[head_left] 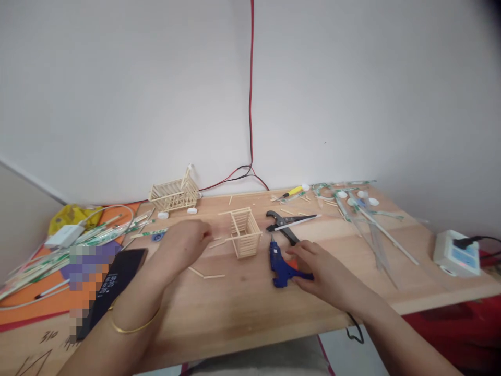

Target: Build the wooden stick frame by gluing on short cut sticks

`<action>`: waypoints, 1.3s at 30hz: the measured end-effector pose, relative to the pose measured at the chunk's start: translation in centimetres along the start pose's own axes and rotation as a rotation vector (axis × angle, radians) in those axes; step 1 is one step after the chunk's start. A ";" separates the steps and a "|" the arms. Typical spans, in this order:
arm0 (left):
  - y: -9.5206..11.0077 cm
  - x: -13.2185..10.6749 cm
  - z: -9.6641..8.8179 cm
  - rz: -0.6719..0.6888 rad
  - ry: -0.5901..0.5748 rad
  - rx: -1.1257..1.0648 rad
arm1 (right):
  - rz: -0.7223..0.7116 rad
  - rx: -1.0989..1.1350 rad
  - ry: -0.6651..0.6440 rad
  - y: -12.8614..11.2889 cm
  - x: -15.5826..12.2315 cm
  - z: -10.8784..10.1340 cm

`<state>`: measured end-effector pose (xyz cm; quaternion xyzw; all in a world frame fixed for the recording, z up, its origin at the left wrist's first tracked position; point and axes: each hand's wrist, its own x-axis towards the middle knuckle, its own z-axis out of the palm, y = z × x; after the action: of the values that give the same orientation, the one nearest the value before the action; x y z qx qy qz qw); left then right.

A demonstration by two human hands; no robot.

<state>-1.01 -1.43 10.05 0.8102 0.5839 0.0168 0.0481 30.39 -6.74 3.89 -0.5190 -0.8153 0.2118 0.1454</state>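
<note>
My left hand [188, 240] is over the table left of a small basket-like frame of thin wooden sticks [246, 240]. Its fingers are curled together, and whatever is in them is hidden. A blue hot glue gun [277, 261] lies on its side, nozzle pointing away from me. My right hand [319, 266] is at the gun's handle, thumb and fingers apart around its end; I see no firm grip. Short sticks [214, 276] lie in front of my left hand. Behind the gun are black-handled pliers [287, 227] with a white glue stick [297, 222] across them.
A stick cart [174, 196] with white wheels stands at the back left. A phone [113, 282] and packets of sticks [94, 232] lie left. At the right are a yellow cutter [293, 191], clear glue sticks [387, 240] and a white power box [456, 253].
</note>
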 end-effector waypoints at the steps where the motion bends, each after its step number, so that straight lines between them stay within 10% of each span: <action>1: 0.1 -0.1 1.0 -0.005 -0.068 0.020 | 0.007 -0.044 -0.010 0.0 -0.1 0.5; 9: 0.7 0.5 6.1 -0.037 -0.076 0.032 | 0.077 -0.134 -0.043 -0.7 0.0 2.8; 16: -0.6 0.2 6.9 -0.028 -0.081 0.016 | 0.178 -0.006 0.094 -0.7 -1.3 0.4; 23: -1.6 -0.9 0.4 -0.088 0.055 -0.107 | 0.109 0.377 0.363 -2.9 1.8 -5.1; 29: 0.9 -1.9 -6.1 0.046 0.337 -0.462 | -0.217 0.638 0.326 -6.0 6.1 -6.7; 39: 1.3 0.3 -5.7 0.041 0.380 -0.429 | -0.272 0.441 0.196 -6.4 8.0 -6.1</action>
<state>-0.16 -1.26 15.84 0.7754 0.5492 0.2923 0.1077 24.82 -0.67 12.55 -0.3785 -0.7938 0.3114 0.3602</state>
